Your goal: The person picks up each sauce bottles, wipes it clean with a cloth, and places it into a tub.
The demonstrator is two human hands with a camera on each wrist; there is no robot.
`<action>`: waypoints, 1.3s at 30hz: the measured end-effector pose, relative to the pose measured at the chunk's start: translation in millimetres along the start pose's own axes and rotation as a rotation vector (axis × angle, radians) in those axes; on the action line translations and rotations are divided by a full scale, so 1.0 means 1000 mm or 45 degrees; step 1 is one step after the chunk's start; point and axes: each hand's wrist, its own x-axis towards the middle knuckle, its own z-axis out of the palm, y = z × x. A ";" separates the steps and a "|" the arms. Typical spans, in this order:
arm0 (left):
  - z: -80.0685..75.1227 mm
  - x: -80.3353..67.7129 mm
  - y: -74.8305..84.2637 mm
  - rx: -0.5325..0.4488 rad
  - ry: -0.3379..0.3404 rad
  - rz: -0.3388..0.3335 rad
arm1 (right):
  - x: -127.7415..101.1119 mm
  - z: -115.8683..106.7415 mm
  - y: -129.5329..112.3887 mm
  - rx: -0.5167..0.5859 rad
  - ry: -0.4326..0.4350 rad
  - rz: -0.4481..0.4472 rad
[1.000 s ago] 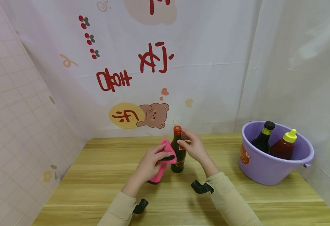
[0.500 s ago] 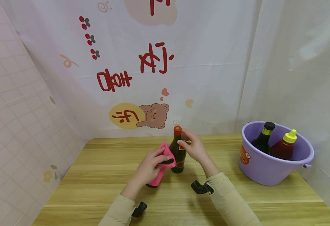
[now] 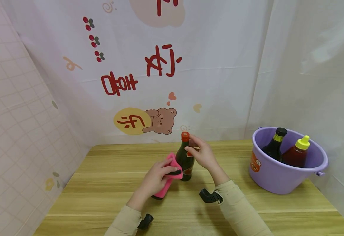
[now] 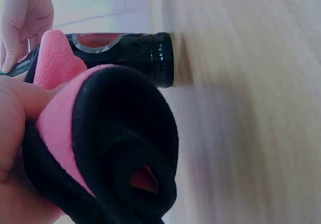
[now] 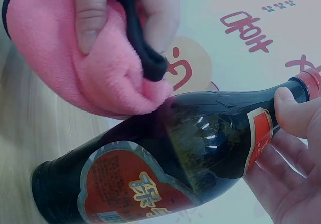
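Observation:
A dark green glass bottle with a red cap stands upright on the wooden table. My right hand holds it by the neck, thumb and fingers on either side below the cap, as the right wrist view shows. In my left hand is a bunched pink cloth with black edging, pinched between thumb and fingers. The cloth lies against the bottle's side, at the shoulder above the large red label. One rolled end of the cloth hangs below the hand, its black edge toward the left wrist camera.
On the right of the table stands a purple bucket. Inside it are a black-capped dark bottle and a red-brown squeeze bottle with a yellow top. A printed white curtain closes off the back.
My left hand and the pink cloth have slid a little down along the bottle, toward me. My right hand stays at the neck, and the bottle keeps its place.

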 end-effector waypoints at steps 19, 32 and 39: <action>0.008 0.002 0.003 0.093 -0.273 -0.108 | -0.001 0.000 0.000 -0.004 0.004 -0.036; 0.014 0.005 0.004 0.170 -0.413 -0.118 | -0.001 0.001 0.001 -0.005 0.017 -0.051; 0.013 0.007 0.005 0.178 -0.457 -0.115 | -0.002 0.002 0.002 0.038 0.009 -0.027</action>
